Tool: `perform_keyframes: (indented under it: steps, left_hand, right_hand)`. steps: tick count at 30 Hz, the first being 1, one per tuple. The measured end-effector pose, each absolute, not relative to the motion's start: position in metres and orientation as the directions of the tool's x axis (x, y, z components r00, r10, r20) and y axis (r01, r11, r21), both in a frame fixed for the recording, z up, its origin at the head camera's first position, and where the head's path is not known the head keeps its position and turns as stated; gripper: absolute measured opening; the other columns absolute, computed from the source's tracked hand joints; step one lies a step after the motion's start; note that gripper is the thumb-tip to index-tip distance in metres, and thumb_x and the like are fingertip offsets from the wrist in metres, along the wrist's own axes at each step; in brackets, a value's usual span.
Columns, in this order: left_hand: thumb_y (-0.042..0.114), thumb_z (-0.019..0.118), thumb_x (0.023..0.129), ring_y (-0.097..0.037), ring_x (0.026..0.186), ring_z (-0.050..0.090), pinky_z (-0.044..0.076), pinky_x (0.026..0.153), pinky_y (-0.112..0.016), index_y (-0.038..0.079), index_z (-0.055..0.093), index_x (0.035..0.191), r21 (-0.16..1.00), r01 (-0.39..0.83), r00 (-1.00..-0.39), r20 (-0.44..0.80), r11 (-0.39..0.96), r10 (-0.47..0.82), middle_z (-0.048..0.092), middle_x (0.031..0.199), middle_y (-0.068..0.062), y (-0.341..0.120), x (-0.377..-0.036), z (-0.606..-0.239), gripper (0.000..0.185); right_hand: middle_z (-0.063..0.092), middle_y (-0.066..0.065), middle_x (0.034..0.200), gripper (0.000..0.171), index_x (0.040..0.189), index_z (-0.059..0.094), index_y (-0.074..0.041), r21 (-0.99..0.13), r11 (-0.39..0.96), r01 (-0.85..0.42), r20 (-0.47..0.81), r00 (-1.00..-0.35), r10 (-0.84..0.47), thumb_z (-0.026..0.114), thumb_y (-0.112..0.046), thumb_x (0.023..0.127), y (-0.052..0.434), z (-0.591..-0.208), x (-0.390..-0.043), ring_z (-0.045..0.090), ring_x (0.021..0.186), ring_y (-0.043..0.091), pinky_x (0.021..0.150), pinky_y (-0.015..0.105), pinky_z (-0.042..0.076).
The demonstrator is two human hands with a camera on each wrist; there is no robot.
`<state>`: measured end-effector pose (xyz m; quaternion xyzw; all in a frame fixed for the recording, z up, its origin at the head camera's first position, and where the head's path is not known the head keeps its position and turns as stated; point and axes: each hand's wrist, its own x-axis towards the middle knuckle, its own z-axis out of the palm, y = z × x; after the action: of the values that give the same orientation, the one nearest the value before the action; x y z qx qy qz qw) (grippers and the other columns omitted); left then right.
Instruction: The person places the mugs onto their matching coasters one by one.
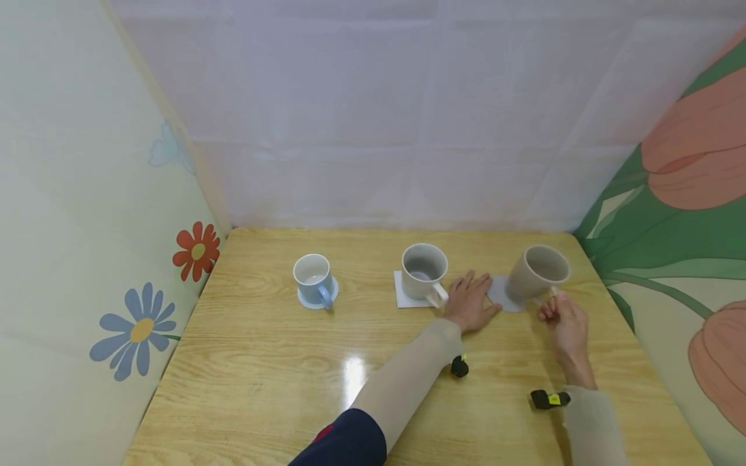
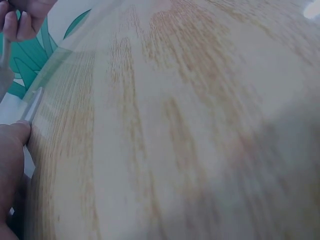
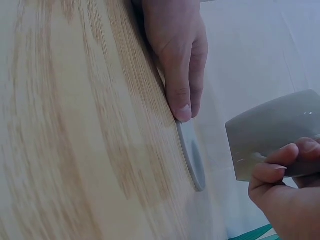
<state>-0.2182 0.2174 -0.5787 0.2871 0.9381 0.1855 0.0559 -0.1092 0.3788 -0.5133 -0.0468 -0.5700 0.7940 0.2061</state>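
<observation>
A large grey-beige mug [image 1: 522, 279] is tilted and held off the table, its handle gripped by the fingers of my right hand [image 1: 566, 327]. Beneath and left of it lies a round grey coaster [image 1: 498, 294], also seen edge-on in the right wrist view, where a gap separates the mug [image 3: 270, 130] from the coaster [image 3: 190, 155]. My left hand [image 1: 471, 303] rests on the table with spread fingers, its thumb and forefinger touching the coaster's left edge. Beside that hand, a white mug with a grey inside [image 1: 421, 281] stands on a square white coaster [image 1: 402, 300].
Further left, a small blue-and-white cup [image 1: 311, 281] stands on a round pale coaster [image 1: 335, 288]. The wooden table [image 1: 262, 362] meets a white cloth backdrop [image 1: 379, 162]. Flower-printed panels border both sides.
</observation>
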Motion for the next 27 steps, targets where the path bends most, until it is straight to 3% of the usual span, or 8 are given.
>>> perform_keyframes:
  steps: [27]
  left_hand:
    - [0.069,0.047,0.106,-0.011,0.166,0.011,0.008,0.136,-0.035,0.034,0.029,0.169,0.374,0.512,-0.835,0.003,0.773,0.551,0.022,0.176,0.02,0.2175,-0.2182,-0.5781,0.075]
  right_hand:
    - [0.051,0.002,0.078,0.041,0.081,0.052,0.0,-0.927,-0.286,-0.241,0.135,-0.929,0.345,0.04,-0.016,0.117,0.3717,-0.5208,-0.1081,0.051,0.074,0.015,0.065,0.026,0.049]
